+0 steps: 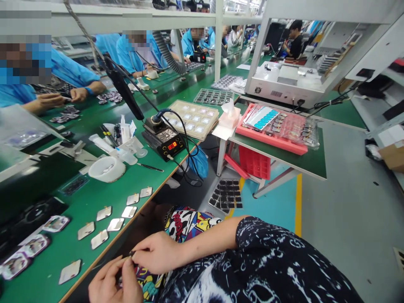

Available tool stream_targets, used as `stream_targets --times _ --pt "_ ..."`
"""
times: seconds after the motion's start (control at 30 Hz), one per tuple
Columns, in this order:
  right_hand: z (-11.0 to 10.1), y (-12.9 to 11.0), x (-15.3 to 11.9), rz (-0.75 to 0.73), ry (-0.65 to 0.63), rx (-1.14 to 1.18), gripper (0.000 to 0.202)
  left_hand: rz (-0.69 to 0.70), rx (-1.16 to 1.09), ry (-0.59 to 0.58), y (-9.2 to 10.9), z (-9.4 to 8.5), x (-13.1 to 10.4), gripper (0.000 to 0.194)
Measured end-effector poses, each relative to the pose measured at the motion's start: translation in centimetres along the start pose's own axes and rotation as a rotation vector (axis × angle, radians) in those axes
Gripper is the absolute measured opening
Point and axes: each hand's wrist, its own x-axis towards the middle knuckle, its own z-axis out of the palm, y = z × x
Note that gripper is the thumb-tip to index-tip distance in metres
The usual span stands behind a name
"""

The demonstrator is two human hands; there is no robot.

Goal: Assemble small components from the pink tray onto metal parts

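Observation:
Both hands are close together over the lap, beside the wooden edge of the green bench (126,227). My left hand (115,280) has its thumb and fingers pinched at the bottom of the view. Just right of it, my right hand (158,251) pinches at the same spot. A small dark item (131,253) shows between the fingertips; what it is cannot be made out. Several flat silvery plates (99,239) with rounded corners lie on the bench, the nearest (70,271) left of my left hand. Purple-edged cases (36,245) sit further left.
A white bowl (106,169), a soldering station (168,143) with hanging cables and a clear tray (192,120) stand along the bench. A red tray (273,130) rests on a side table. People in blue work across the bench. A black tray (226,194) lies low on the floor.

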Motion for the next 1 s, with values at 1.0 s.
stream_targets --times 1.0 --pt "0.3 0.2 0.6 0.133 0.011 0.006 0.02 -0.029 -0.059 0.058 -1.8 1.1 -0.6 0.018"
